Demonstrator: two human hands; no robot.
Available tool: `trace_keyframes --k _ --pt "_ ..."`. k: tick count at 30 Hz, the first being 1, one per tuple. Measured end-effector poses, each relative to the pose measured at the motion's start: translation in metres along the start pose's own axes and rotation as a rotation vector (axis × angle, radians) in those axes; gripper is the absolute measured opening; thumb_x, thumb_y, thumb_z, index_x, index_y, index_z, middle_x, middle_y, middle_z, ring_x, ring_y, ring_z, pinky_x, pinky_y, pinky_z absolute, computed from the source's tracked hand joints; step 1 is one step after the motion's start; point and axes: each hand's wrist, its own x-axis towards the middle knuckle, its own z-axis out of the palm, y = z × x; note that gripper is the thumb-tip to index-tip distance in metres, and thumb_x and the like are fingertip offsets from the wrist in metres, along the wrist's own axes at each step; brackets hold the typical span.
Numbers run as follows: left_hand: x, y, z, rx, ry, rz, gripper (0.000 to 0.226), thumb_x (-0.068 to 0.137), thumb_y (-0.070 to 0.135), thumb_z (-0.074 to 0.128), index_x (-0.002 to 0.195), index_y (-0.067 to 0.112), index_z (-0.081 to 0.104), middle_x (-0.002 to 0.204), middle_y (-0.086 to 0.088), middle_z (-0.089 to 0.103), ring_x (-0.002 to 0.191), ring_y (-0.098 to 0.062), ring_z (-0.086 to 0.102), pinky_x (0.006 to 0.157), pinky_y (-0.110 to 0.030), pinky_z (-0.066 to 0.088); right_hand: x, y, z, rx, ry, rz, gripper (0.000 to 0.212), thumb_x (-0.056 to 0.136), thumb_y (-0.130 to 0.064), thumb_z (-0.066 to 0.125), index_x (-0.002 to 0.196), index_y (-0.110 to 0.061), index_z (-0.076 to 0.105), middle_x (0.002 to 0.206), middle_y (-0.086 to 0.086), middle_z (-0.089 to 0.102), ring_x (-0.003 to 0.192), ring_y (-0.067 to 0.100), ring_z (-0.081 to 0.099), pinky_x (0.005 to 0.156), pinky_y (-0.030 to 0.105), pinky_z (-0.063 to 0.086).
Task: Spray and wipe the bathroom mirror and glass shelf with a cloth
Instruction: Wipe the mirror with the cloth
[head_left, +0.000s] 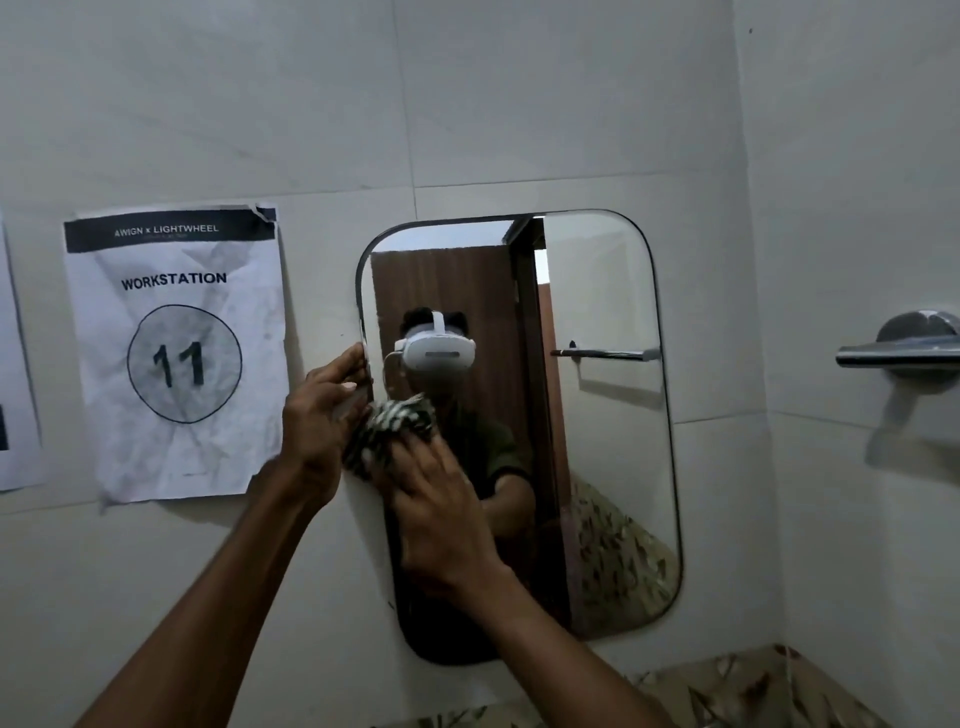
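Observation:
A rounded rectangular mirror (602, 415) hangs on the tiled wall. My right hand (441, 499) presses a black-and-white patterned cloth (389, 426) flat against the mirror's left part. My left hand (322, 415) grips the mirror's left edge, fingers curled round the rim. No spray bottle and no glass shelf show in this view. The mirror reflects a person wearing a white headset, a brown door and a towel rail.
A crumpled paper sign reading "WORKSTATION 11" (182, 358) is stuck to the wall left of the mirror. A chrome fitting (904, 353) juts from the right wall. A patterned ledge (727, 691) runs below the mirror.

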Motion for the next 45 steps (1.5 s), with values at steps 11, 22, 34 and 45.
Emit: trace_keyframes --k 11,22,34,45 --pt "0.004 -0.003 -0.006 -0.018 -0.006 0.014 0.051 0.093 -0.001 0.029 0.135 0.006 0.058 0.138 -0.011 0.059 0.127 -0.023 0.058 0.101 -0.034 0.049 0.016 0.056 -0.035 -0.031 0.279 0.344 0.076 0.088 -0.002 0.055 0.159 -0.019 0.033 0.165 0.015 0.029 0.157 0.028 0.012 0.128 0.049 0.015" --pt "-0.019 -0.022 -0.032 0.108 -0.025 -0.091 0.048 0.089 -0.013 0.035 0.128 -0.001 0.062 0.124 -0.013 0.069 0.117 -0.029 0.065 0.100 -0.037 0.054 -0.003 0.070 -0.036 -0.103 -0.030 -0.137 0.071 0.080 -0.012 0.051 0.151 -0.019 0.049 0.155 0.015 0.047 0.151 0.032 0.034 0.124 0.050 0.026" --pt "-0.041 -0.007 -0.014 0.283 -0.045 -0.068 0.043 0.069 0.005 0.050 0.103 0.023 0.070 0.117 -0.011 0.066 0.108 -0.016 0.065 0.097 -0.033 0.051 -0.103 0.027 0.007 -0.232 -0.448 -0.665 0.060 0.084 -0.022 0.044 0.143 -0.015 0.052 0.157 0.013 0.042 0.149 0.033 0.033 0.128 0.045 0.000" --pt "-0.049 -0.024 -0.007 0.473 0.006 0.024 0.065 0.078 -0.007 0.049 0.142 0.005 0.052 0.118 -0.006 0.042 0.108 -0.011 0.054 0.080 -0.007 0.048 -0.124 0.010 0.018 -0.111 -0.310 -0.327 0.061 0.078 -0.011 0.053 0.138 -0.010 0.061 0.152 0.019 0.047 0.146 0.037 0.030 0.124 0.053 0.014"
